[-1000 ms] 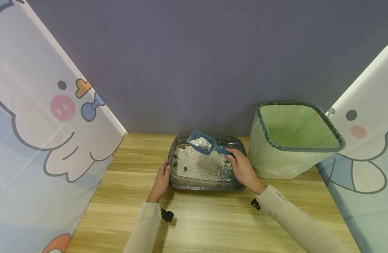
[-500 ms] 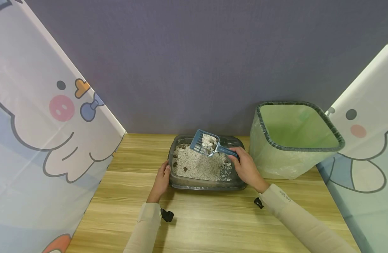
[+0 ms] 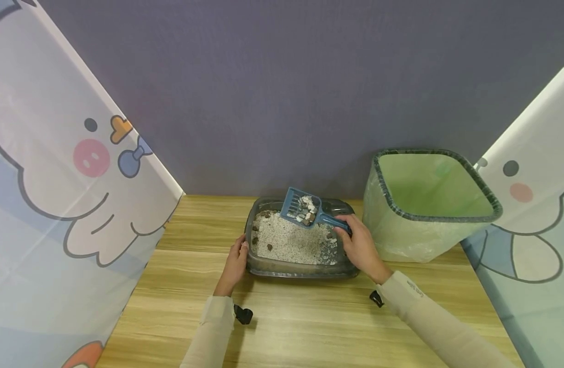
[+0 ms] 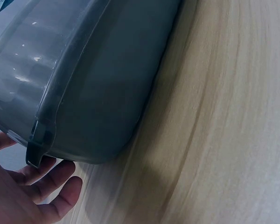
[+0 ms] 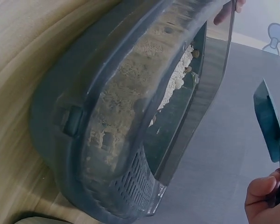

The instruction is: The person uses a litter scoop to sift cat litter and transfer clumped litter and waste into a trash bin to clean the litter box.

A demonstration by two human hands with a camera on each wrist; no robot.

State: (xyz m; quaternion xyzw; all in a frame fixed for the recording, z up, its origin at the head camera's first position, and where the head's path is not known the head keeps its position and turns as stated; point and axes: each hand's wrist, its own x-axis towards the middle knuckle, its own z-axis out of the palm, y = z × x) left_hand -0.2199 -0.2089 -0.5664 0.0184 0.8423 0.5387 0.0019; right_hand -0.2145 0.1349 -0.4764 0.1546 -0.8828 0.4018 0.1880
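Observation:
My right hand [image 3: 361, 244] grips the handle of a blue slotted litter scoop [image 3: 327, 220], raised over the back of a dark, see-through litter box [image 3: 305, 271]. Whitish litter and brown clumps lie on the scoop's blade. Pale litter [image 3: 293, 243] covers the box's floor, with several dark clumps along its left and back sides. At the box's left end my left hand [image 3: 236, 259] holds the rim; in the left wrist view its fingers [image 4: 56, 179] curl beneath the edge by a latch. In the right wrist view the scoop [image 5: 269, 123] stands apart from the box [image 5: 60, 102].
A tall bin [image 3: 388, 237] with a pale green liner and dark patterned rim stands right of the box. The wooden table [image 3: 305, 327] ends at a grey back wall [image 3: 273, 102]. Cartoon-printed panels [image 3: 43, 214] flank both sides.
The scoop has tilted so its slotted blade faces up and shifted slightly right with my right hand. Less litter lies on the blade, and clumps show more plainly. My left hand stays put.

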